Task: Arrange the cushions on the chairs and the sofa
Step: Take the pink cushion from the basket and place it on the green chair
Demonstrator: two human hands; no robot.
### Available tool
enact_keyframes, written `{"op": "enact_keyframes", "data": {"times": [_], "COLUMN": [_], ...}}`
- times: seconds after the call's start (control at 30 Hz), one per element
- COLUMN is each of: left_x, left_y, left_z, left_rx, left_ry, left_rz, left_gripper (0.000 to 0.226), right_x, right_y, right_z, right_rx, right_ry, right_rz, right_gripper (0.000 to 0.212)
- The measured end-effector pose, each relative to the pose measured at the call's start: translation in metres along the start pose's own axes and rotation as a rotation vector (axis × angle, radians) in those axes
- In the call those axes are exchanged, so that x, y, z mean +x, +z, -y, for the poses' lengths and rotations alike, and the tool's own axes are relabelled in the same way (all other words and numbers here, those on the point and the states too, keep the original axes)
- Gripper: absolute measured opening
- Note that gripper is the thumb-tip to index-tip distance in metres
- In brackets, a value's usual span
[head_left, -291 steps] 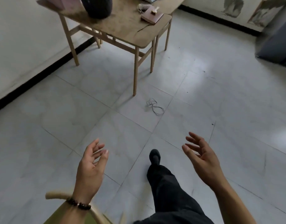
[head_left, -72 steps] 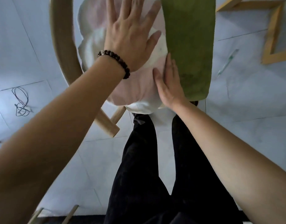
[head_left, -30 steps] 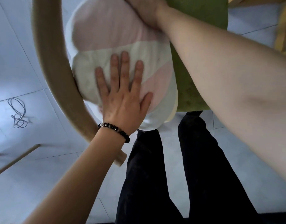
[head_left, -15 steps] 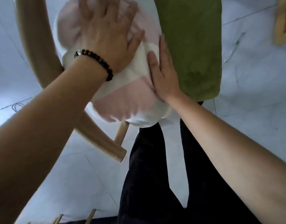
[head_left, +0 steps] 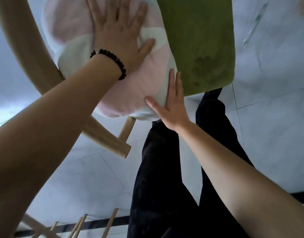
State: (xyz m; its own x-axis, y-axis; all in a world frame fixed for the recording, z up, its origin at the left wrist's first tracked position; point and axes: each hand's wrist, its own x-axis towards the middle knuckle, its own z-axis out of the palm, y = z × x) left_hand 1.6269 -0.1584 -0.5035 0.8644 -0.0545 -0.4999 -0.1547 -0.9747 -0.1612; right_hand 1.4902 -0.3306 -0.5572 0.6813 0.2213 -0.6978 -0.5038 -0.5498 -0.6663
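Cushion (head_left: 144,83): press against rail (head_left: 29,48) with left hand (head_left: 120,31), palm flat, fingers spread. Tuck lower edge onto seat (head_left: 199,40) with right hand (head_left: 171,107), flat, fingers straight. Avoid overhang.

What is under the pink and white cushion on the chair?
Under the cushion, the green seat shows at its right edge and the curved wooden rail at its left. Everything else beneath is covered by the cushion itself.

Pink-and-white cushion (head_left: 142,86) on the wooden chair (head_left: 27,48), beside its green seat pad (head_left: 199,40).
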Motion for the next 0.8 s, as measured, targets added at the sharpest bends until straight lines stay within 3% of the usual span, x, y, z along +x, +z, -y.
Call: {"op": "enact_keyframes", "data": {"times": [0.13,0.33,0.47,0.63,0.8], "left_x": [0.002,-0.068,-0.121,-0.142,-0.177], "left_y": [-0.007,-0.015,0.011,0.009,-0.053], "left_z": [-0.014,-0.026,-0.031,-0.04,-0.03], "left_rx": [-0.033,-0.131,-0.252,-0.376,-0.808], "left_ry": [-0.022,-0.152,-0.271,-0.248,-0.344], "left_rz": [-0.008,-0.105,-0.004,0.024,0.045], "left_gripper": [0.074,0.072,0.08,0.083,0.078], "right_x": [0.023,0.0,0.0,-0.001,-0.038], "right_y": [-0.011,-0.015,-0.01,-0.029,-0.083], "right_z": [-0.003,-0.012,-0.023,-0.013,0.038], "right_rx": [-0.037,-0.212,-0.339,-0.364,-0.52], "right_ry": [0.008,-0.182,-0.272,-0.222,-0.103], "right_rz": [0.02,-0.048,0.012,0.111,0.216], "right_gripper": [0.11,0.117,0.113,0.109,0.086]}}
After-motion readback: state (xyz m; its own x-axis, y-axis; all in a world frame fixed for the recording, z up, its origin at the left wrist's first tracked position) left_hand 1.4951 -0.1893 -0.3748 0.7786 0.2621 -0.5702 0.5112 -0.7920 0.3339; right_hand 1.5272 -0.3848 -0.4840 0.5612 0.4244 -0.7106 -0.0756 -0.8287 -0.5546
